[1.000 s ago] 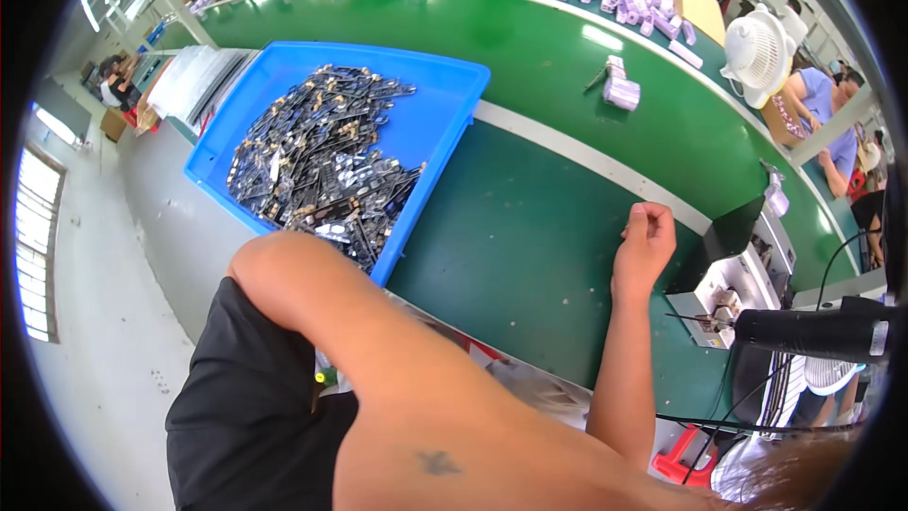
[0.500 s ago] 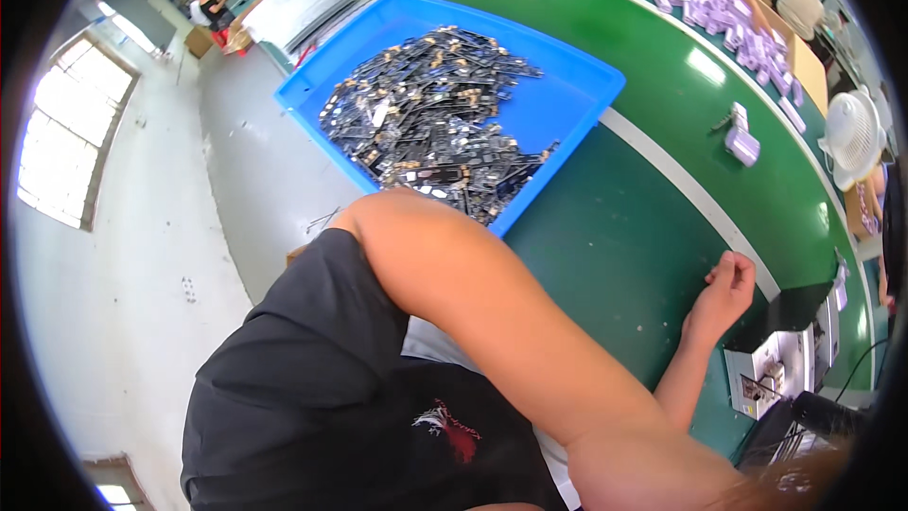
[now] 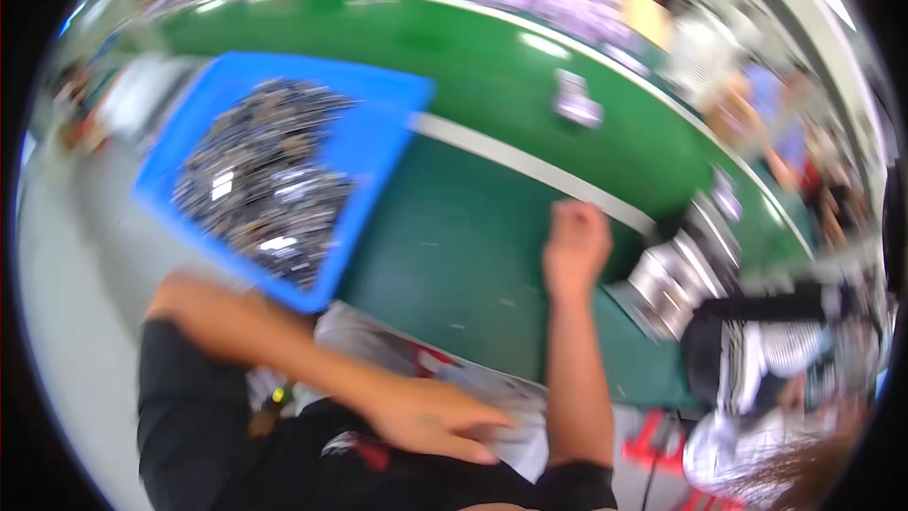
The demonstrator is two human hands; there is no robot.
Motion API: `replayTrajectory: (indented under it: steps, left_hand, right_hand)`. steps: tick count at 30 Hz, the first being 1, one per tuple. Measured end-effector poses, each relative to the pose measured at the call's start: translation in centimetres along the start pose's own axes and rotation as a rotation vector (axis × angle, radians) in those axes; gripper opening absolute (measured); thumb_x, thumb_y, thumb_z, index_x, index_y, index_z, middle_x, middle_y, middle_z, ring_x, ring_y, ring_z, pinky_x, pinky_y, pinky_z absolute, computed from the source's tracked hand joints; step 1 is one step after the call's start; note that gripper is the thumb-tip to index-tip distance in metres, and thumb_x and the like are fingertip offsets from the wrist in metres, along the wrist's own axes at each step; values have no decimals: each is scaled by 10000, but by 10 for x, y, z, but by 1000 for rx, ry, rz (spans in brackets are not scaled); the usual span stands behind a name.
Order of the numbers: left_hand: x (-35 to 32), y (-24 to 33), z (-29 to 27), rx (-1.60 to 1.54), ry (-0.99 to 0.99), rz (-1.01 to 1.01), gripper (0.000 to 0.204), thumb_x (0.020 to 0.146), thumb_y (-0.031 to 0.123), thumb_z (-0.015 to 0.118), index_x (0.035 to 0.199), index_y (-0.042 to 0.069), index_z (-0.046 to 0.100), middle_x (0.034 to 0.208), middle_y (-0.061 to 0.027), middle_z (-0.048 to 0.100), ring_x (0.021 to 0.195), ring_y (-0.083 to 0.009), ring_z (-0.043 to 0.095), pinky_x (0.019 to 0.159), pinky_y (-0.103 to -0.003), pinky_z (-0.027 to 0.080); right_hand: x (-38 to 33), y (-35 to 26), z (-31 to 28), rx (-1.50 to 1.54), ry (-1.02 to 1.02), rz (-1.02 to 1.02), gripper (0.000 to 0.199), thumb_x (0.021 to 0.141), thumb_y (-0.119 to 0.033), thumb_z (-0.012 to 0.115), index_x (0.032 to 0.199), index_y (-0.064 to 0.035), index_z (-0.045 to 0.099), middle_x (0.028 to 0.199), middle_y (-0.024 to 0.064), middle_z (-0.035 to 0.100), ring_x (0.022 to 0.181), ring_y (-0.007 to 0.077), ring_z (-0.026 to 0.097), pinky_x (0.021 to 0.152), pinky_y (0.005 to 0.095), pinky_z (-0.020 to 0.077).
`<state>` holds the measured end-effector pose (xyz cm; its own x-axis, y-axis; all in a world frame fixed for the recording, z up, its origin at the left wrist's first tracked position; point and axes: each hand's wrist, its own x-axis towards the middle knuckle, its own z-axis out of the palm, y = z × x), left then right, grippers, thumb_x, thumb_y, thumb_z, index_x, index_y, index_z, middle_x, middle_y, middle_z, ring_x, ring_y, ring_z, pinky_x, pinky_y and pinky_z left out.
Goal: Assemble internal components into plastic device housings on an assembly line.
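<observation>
Motion blurs the view. My right hand (image 3: pixel 577 241) is above the green worktop, close to its white strip, with the fingers curled in. Whatever it may hold is hidden. Across my body, in front of the dark shirt, lies my left hand (image 3: pixel 440 419); its fingers are stretched out and nothing shows in them. Left of both hands stands a blue tray (image 3: pixel 388 123) with a heap of dark, thin electronic pieces (image 3: pixel 274 166) in it, smeared by the blur.
A white-and-black boxy device (image 3: pixel 667 284) stands right of my right hand. On the green belt (image 3: pixel 473 57) beyond sits a lilac part (image 3: pixel 577 99). A pile of lilac parts (image 3: pixel 558 0) lies at the far side, near other people. A red stool (image 3: pixel 653 445) is at lower right.
The view has swung to the right, so the tray appears farther left. My left arm has come down from its raised, bent position, bringing the left hand into view at my waist.
</observation>
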<state>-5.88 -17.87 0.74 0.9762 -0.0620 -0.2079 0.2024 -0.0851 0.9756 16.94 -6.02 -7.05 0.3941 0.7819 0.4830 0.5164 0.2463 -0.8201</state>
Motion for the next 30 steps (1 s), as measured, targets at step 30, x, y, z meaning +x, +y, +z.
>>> replayTrajectory:
  steps: [30]
  left_hand:
    - [-132,-277,26,-156,1365,-692,897,920,455,699,1542,-71,324,1506,-292,475,1411,-386,459,1176,-382,331]
  right_hand:
    - [0,4,5,-51,-150,85,126,894,-118,695,852,-36,610,765,91,636,686,253,623,631,384,488]
